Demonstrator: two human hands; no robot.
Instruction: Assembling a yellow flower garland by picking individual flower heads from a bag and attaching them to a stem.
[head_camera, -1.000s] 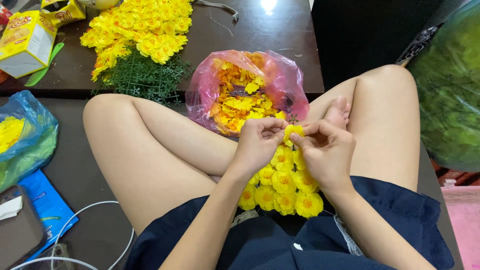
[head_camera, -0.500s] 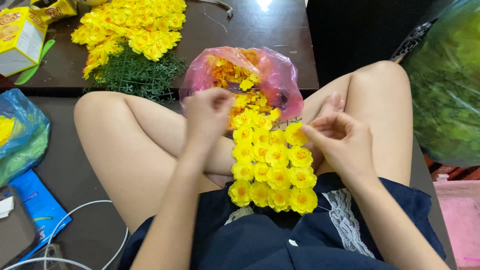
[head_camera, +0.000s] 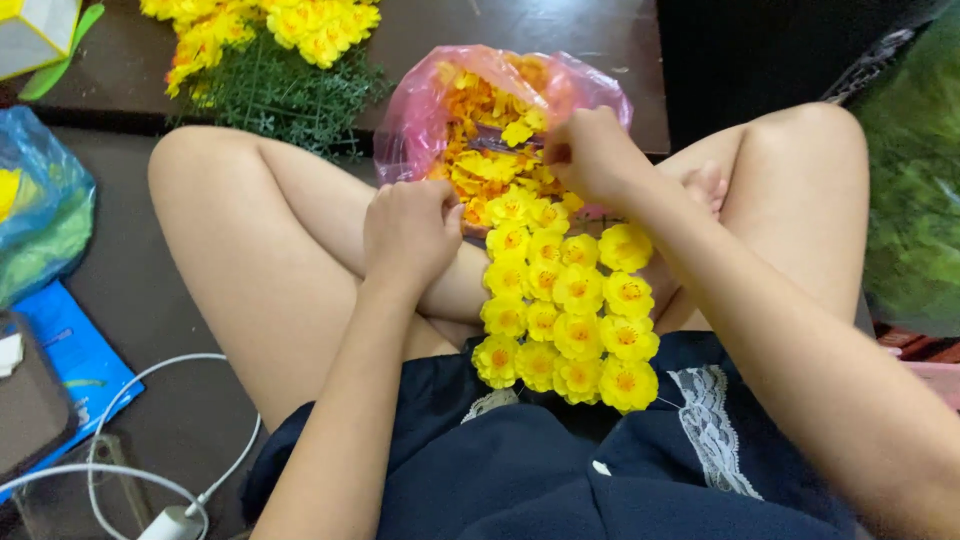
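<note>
A strip of yellow artificial flowers (head_camera: 570, 300), joined in rows, lies on my lap between my crossed legs. Its top end reaches an open pink plastic bag (head_camera: 420, 110) full of loose yellow and orange flowers (head_camera: 490, 160). My left hand (head_camera: 410, 235) rests at the bag's near edge, beside the strip's top. Its fingers are curled under, and anything inside them is hidden. My right hand (head_camera: 590, 155) is over the bag's mouth, with its fingertips pinched together among the loose flowers.
A heap of yellow flowers (head_camera: 270, 25) and green sprigs (head_camera: 280, 95) lies on the dark table behind my left knee. A blue bag (head_camera: 40, 210), a blue packet (head_camera: 75, 355) and a white cable (head_camera: 150, 480) are at left. Green foliage (head_camera: 910, 190) fills the right edge.
My right hand has left the top of the flower strip and moved up to the pink bag. My left hand went from the strip to the bag's near edge and stays there.
</note>
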